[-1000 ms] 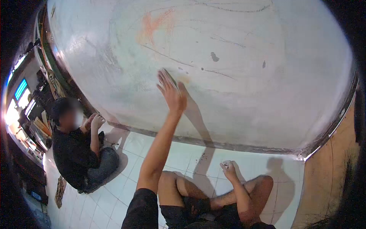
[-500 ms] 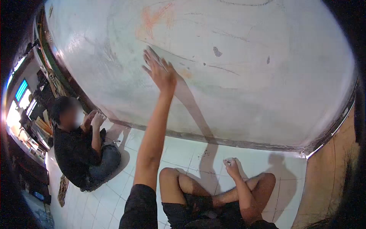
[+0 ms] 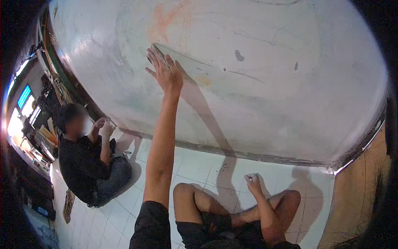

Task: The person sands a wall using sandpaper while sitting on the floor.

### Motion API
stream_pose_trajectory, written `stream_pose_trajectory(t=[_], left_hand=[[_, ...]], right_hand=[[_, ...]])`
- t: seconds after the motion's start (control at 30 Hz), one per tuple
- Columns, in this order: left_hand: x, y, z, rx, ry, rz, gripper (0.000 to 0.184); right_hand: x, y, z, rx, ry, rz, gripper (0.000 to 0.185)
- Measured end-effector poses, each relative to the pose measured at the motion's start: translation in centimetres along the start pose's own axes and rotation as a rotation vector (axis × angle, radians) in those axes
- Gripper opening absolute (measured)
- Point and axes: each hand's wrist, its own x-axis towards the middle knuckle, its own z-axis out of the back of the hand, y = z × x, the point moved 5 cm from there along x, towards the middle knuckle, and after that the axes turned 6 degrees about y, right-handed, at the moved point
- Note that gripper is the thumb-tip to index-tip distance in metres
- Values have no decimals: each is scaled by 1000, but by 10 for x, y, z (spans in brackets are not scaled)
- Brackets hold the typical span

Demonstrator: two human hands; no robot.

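Observation:
My left hand (image 3: 166, 76) is raised against a large pale curved surface (image 3: 282, 112), its fingers stretched out. A thin, dark, flat piece (image 3: 156, 50) shows between thumb and fingers, pressed to that surface. Around the hand are an orange scribble (image 3: 168, 18), dark scratch-like lines, a small yellowish stain (image 3: 203, 80) and grey spots (image 3: 239, 55). Low on the right, my right hand (image 3: 253, 184) is closed above the tiled floor near my crossed legs. Its fingertips look whitish, and what they hold is too small to tell.
On the left, a person (image 3: 83, 166) in dark clothes sits on the tiled floor (image 3: 199, 166), both hands raised together. Behind them are windows and stacked boards. A dark edge (image 3: 257, 157) runs along the surface's bottom. A brown panel (image 3: 352, 191) stands at the right.
My left hand has slid up and to the left along the pale surface with the flat piece. My right hand has stayed nearly in place, still closed.

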Motion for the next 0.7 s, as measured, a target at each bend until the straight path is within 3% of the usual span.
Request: stream_pose_trajectory(t=[0.1,0.27,0.43,0.47,0.53,0.7], left_hand=[[-27,-11,7,-346,15,57,62],[-115,-34,-9,-341,215,0,63],[-73,-32,-2,-382,154,-7,60],[-57,-33,2,-383,145,4,60],[-33,-32,11,-385,117,30,60],[-65,-32,3,-363,128,-25,62]], right_hand=[[1,-3,-4,-20,-14,67,29],[1,-6,0,-113,-80,4,26],[5,-28,-6,-72,35,23,25],[-2,-5,1,-273,-62,125,25],[-2,-4,-1,-148,-26,86,27],[0,1,1,-179,36,57,33]])
